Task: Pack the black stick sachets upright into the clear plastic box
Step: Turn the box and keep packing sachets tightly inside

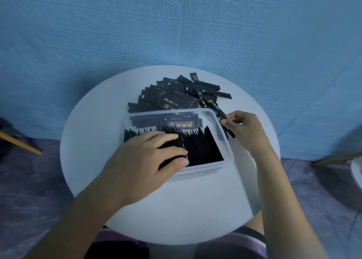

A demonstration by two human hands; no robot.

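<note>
White round table top [176,209] fills the near view, with a clear rectangular plastic box [205,168] at its centre. From 7 o'clock the left hand [145,155] lies flat on the upright black sachets [201,147] packed in the box, fingers straight and slightly spread, thumb along the near rim. At the box's 3 o'clock side, just outside its wall, the right hand [244,129] pinches one slim black stick sachet [219,111] between thumb and fingertips, tilted. A few flat-lying sachets [176,122] rest against the far wall inside. Beyond, at 12 o'clock, a loose heap of black sachets [176,96] lies against the box. A blue textured wall [176,33] stands behind.
</note>
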